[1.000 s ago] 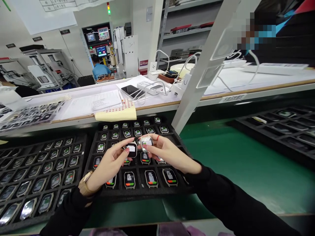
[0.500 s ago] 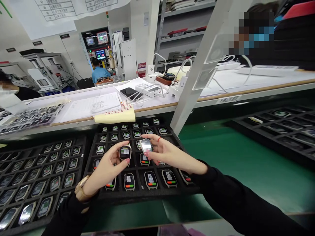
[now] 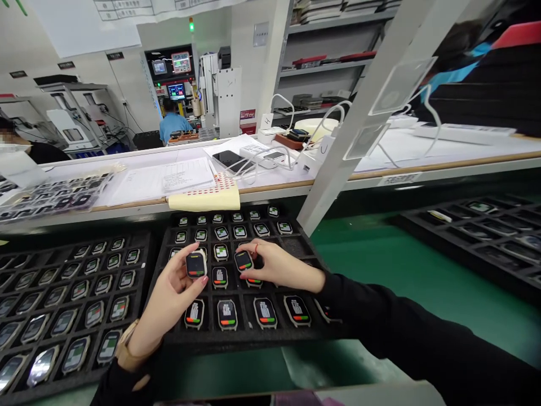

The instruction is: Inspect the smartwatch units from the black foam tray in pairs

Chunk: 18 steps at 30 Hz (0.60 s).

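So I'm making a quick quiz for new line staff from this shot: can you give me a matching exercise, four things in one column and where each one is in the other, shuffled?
Things:
1. watch body in the left hand
2. yellow sheet with red dots
3. dark phone
4. gold wristwatch

Places:
A. lying flat on the white shelf, beside white cables
B. draped over the front edge of the shelf
C. on the person's left wrist
D. held above the middle black tray

Pairs: 1-D, 2-B, 3-A, 4-C
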{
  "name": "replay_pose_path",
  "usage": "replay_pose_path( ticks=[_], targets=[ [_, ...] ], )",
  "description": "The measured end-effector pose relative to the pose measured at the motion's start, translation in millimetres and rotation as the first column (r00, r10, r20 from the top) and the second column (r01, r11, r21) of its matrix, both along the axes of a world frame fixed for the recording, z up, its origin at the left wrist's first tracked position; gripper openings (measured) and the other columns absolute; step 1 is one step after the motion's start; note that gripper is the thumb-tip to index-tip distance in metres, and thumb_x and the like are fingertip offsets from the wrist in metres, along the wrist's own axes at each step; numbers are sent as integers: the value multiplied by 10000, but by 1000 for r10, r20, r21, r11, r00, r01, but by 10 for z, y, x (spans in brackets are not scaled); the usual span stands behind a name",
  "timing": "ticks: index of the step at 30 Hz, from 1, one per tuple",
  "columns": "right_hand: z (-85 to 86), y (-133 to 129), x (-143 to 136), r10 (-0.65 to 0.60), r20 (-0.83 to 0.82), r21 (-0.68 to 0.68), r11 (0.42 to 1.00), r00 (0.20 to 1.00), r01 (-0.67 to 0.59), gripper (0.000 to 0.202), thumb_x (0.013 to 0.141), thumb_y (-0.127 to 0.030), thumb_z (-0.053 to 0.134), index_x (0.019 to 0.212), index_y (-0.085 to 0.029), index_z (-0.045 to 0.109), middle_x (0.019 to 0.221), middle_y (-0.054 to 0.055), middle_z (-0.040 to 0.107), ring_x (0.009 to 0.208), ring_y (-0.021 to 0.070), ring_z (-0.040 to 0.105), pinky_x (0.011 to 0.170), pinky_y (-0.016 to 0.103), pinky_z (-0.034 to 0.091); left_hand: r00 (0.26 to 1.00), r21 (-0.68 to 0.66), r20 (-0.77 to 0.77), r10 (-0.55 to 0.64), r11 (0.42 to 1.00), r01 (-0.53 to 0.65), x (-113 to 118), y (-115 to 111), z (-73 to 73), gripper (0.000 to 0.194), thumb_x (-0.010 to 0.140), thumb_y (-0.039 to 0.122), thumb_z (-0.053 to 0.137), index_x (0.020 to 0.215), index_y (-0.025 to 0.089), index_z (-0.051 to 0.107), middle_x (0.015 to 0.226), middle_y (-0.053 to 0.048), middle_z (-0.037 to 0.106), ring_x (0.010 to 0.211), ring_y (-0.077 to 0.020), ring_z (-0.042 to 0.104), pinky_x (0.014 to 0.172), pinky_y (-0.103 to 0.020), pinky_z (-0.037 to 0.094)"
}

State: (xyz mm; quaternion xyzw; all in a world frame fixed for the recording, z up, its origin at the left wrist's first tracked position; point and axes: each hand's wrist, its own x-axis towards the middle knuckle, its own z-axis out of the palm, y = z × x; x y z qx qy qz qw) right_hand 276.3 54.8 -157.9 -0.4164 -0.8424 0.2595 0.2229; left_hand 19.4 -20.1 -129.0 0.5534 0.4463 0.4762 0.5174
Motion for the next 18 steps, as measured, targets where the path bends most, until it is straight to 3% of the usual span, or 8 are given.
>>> replay_pose_path(
  ticks=[3,5,7,10,12,18],
  targets=[
    [-57,67,-114,-1,134,98,995,991,-13,510,771,-328,852,1213,-176,649,1099,116,579,1008,289,597,925,419,499,991,29,60,117,992,-119,-126,-26,-38,639,826,387,771,1381,243,487,1298,-86,604,1141,-210,600,916,-232,530],
    [-62,116,-144,1,234,119,992,972,-30,633,742,-396,873,1274,-172,612,1163,139,569,1081,338,570,967,485,477,976,33,88,201,978,-204,-250,-47,-91,625,831,383,769,1381,260,500,1284,-71,611,1139,-192,594,924,-208,515],
    [-37,197,-154,11,270,132,990,963,-48,706,792,-489,812,1364,-178,540,1271,159,539,1154,361,538,996,518,457,953,26,112,283,958,-287,-381,-62,-160,627,834,378,770,1391,278,500,1230,-58,629,1103,-169,597,915,-187,503],
    [5,433,-194,-24,250,200,979,968,-27,589,960,-524,577,1430,-182,479,1394,170,484,1243,360,496,1035,530,429,915,35,155,373,923,-382,-519,-54,-260,649,819,390,785,1394,298,500,1206,-49,628,1073,-158,597,896,-177,501],
    [-3,671,-268,-65,242,258,966,968,1,535,1003,-495,487,1427,-169,490,1416,176,485,1280,376,469,1050,556,407,899,36,182,399,911,-411,-547,-28,-302,658,801,400,803,1381,296,512,1215,-48,625,1063,-149,601,887,-163,501],
    [-101,1441,-724,-72,163,353,935,984,10,327,1036,-356,510,1314,-201,586,1383,126,533,1246,303,520,1065,506,423,815,-21,246,524,844,-536,-474,-3,-360,684,772,433,820,1362,256,522,1241,-55,636,1029,-124,626,879,-123,486]
  ],
)
